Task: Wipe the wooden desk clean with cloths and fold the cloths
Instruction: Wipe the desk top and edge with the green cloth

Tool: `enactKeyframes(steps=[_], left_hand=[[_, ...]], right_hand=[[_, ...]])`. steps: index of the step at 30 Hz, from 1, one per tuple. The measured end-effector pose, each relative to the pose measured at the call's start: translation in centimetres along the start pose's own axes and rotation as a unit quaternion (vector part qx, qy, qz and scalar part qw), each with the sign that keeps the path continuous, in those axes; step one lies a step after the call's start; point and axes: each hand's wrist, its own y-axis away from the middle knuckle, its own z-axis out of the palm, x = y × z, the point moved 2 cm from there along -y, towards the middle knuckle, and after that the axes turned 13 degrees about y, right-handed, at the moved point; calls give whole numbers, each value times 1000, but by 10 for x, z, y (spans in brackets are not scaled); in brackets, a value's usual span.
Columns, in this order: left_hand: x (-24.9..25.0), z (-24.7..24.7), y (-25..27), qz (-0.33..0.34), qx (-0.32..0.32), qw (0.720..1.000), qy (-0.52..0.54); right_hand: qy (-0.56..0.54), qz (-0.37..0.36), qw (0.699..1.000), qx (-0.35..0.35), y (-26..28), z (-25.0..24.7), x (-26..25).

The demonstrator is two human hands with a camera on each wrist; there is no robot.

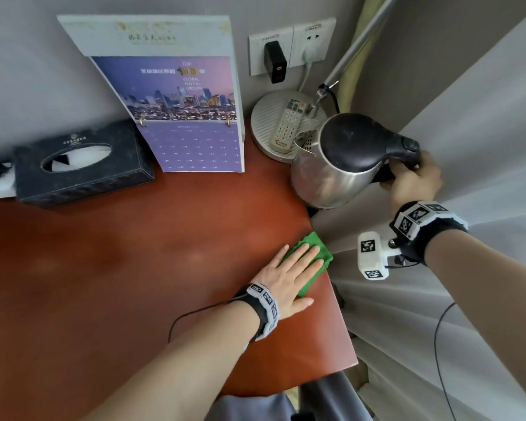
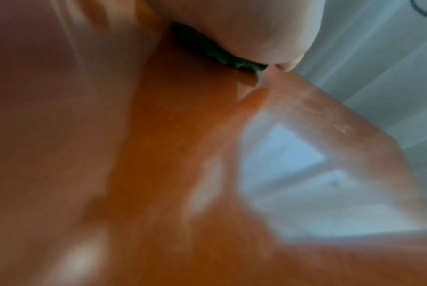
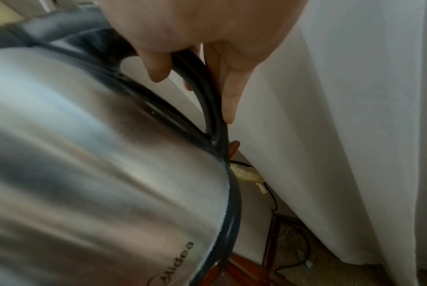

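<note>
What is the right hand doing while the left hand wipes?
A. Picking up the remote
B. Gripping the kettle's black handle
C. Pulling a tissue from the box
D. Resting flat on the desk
B: the right hand has its fingers curled round the handle of the steel kettle, while the left hand presses flat on the green cloth.

My left hand (image 1: 289, 276) lies flat, palm down, fingers straight and close together, thumb splayed toward me, forearm reaching forward and to the right. My right hand (image 1: 413, 183) is out further ahead, fingers (image 3: 156, 67) curled tight in a grip, wrist banded, arm stretched from the right.
</note>
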Motion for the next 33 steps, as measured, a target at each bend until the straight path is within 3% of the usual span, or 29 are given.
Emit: enactKeyframes(steps=[2, 9, 13, 16, 22, 27, 33], left_hand=[[-7, -6, -6, -5, 2, 1000, -3], [-53, -48, -40, -137, 47, 989, 19], [-68, -60, -50, -174, 52, 983, 6], [-54, -54, -47, -153, 46, 987, -7], [-2, -19, -29, -22, -2, 999, -43], [-21, -26, -26, 11, -5, 998, -62], [-85, -59, -36, -164, 52, 985, 20]], right_hand=[[-2, 1, 1000, 3, 2, 0, -2], [20, 16, 1000, 12, -1, -6, 6], [31, 19, 999, 25, -16, -12, 24], [26, 23, 999, 27, -20, -18, 25], [12, 34, 999, 17, 9, -20, -5], [6, 40, 999, 11, 19, -9, -13], [12, 33, 999, 11, 23, -3, -20]])
